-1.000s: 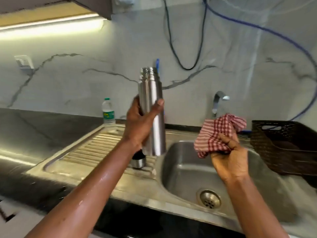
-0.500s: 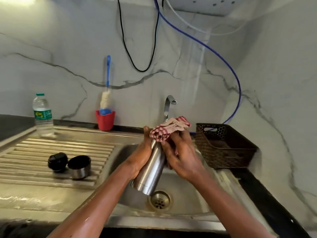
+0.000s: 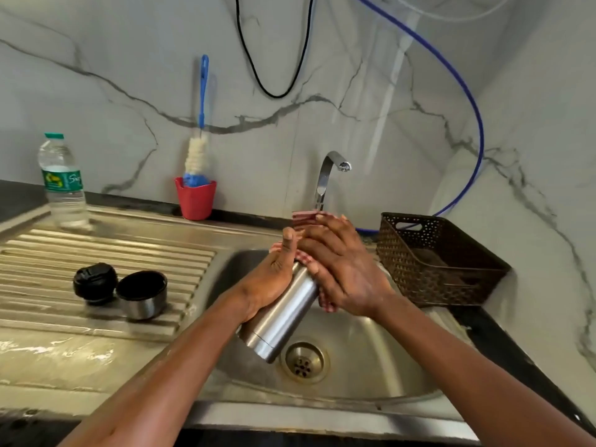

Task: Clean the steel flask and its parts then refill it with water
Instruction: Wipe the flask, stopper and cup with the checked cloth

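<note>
The steel flask point(image 3: 280, 321) is tilted over the sink basin point(image 3: 361, 359), bottom end down near the drain. My left hand point(image 3: 274, 275) grips its upper body. My right hand point(image 3: 342, 269) presses a red checked cloth point(image 3: 304, 217) around the flask's top, which is hidden under the cloth. On the ribbed drainboard point(image 3: 64, 262) to the left stand the flask's black stopper point(image 3: 95, 282) and its steel cup lid point(image 3: 142, 295), side by side.
A plastic water bottle point(image 3: 63, 182) stands at the back left. A red cup point(image 3: 195, 198) holds a blue-handled bottle brush point(image 3: 198, 146). The tap point(image 3: 327, 175) is off above the basin. A dark woven basket point(image 3: 435, 259) sits to the right, with cables hanging on the wall.
The flask came down from upright beside the drainboard and now tilts over the basin. My right hand brought the cloth onto its top and wrapped it more tightly. The view swung right.
</note>
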